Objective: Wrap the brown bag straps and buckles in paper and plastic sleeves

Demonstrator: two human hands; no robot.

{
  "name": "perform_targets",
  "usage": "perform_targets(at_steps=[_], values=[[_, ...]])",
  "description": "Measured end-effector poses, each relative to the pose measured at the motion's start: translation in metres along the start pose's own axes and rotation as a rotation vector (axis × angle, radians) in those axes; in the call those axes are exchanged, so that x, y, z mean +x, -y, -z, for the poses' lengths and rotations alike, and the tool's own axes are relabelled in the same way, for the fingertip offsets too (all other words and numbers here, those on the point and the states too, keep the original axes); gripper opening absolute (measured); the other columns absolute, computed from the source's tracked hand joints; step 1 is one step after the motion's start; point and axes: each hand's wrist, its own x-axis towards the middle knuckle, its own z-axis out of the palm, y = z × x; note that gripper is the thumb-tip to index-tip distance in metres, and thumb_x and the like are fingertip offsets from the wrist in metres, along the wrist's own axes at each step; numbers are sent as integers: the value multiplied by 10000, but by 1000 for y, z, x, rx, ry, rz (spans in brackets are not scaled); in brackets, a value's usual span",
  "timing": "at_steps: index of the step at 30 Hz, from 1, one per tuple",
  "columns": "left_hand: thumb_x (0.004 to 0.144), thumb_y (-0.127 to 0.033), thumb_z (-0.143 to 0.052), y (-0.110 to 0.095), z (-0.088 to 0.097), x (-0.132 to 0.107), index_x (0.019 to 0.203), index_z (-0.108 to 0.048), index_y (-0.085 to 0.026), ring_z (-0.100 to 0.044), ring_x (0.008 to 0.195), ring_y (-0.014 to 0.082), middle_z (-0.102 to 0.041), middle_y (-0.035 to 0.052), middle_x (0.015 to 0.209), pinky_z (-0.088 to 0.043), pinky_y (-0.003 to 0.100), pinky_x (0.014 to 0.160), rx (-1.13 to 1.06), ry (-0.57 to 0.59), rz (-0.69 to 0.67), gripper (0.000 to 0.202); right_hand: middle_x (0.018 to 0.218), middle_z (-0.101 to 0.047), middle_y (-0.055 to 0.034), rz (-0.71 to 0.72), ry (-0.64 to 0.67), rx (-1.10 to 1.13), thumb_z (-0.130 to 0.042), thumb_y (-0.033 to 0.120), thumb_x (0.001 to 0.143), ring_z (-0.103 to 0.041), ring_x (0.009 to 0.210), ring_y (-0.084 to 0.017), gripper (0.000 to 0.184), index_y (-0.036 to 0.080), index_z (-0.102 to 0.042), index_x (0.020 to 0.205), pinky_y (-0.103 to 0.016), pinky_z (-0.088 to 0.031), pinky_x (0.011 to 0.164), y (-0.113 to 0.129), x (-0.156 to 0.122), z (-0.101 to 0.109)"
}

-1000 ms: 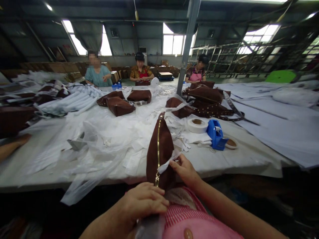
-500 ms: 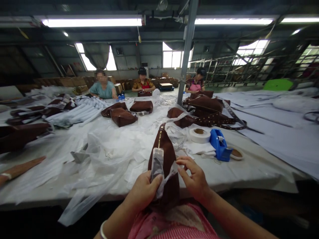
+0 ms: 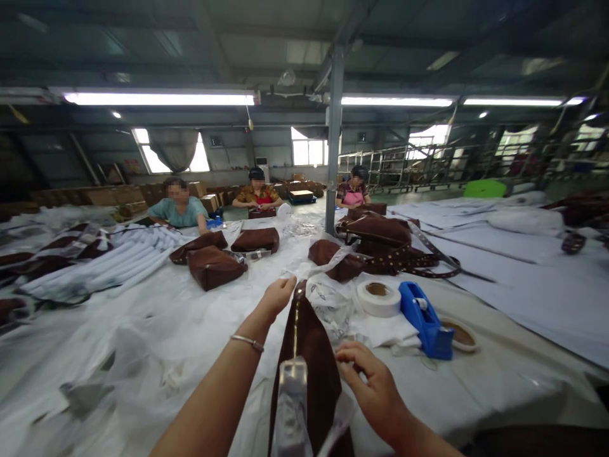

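Observation:
A brown bag [image 3: 311,355] with a gold zip stands on edge in front of me, a clear plastic wrap [image 3: 292,400] hanging over its near end. My left hand [image 3: 277,296] reaches forward to the bag's far tip, its fingers closed around that end. My right hand [image 3: 373,387] rests against the bag's right side, fingers curled and pinching the thin plastic there. A bracelet circles my left wrist.
A white tape roll [image 3: 379,298] and a blue tape dispenser [image 3: 427,319] lie to the right. More brown bags [image 3: 214,265] and studded straps [image 3: 404,257] lie further back. Loose plastic bags [image 3: 143,355] cover the left. Three people sit at the white table's [image 3: 514,374] far end beside a steel post [image 3: 333,139].
My left hand left the plastic wrap near me and stretched out to the bag's far tip. The view has tilted upward. My right hand stayed by the bag's side.

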Motion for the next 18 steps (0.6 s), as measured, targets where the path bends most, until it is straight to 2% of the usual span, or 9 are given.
perform_targets(at_steps=[2,4,7,10,11,13,15,18], values=[[962,-587,-454,0,-19,36,918,-606,-126,-625,808,199,-667,113,915,-483,330,728,-128,82,138,488,1083,-665,-98,-74,-5,32,-545,285,921,-617,1035,-252,191,215,-720,956,-351,-493,839,-9,16,0],[975,-562,-449,2,-34,58,875,-562,-126,-625,706,172,-646,91,833,-496,313,648,-234,172,213,462,1017,-682,-88,-161,-6,82,-569,344,904,-623,983,-251,220,202,-732,944,-349,-481,815,-20,35,-2],[935,-480,-554,9,-42,64,904,-551,-130,-630,718,151,-640,73,845,-497,277,663,-350,238,146,351,936,-691,-82,-374,-17,265,-644,454,856,-619,870,-220,329,161,-723,984,-314,-462,730,-38,73,-4],[876,-497,-628,17,-35,48,1003,-591,-127,-606,750,135,-663,75,927,-462,240,699,-380,255,-21,393,1120,-682,-117,-610,-94,666,-694,524,828,-645,898,-191,474,144,-650,1108,-253,-453,655,-53,123,-1],[868,-511,-640,19,-30,39,1010,-613,-125,-591,749,133,-667,69,923,-445,233,693,-360,270,-68,413,1180,-665,-130,-638,-92,765,-664,556,850,-659,928,-193,503,149,-618,1141,-254,-471,665,-56,142,1],[848,-507,-676,22,-23,18,941,-659,-116,-538,681,125,-659,44,818,-396,228,646,-287,323,-127,402,1201,-652,-158,-638,-71,886,-577,609,893,-677,964,-211,528,139,-586,1132,-293,-518,711,-55,179,5],[839,-461,-696,25,-18,-2,835,-690,-113,-512,667,127,-645,24,737,-375,235,659,-208,376,-169,348,1106,-667,-181,-597,-72,943,-496,624,923,-686,909,-225,535,115,-579,1063,-330,-542,707,-46,211,7],[834,-399,-688,30,-16,-23,750,-714,-126,-527,721,153,-644,14,718,-381,256,724,-118,387,-218,287,960,-677,-110,-489,-146,957,-573,436,913,-658,727,-164,361,129,-548,1102,-273,-518,616,-15,236,1]])
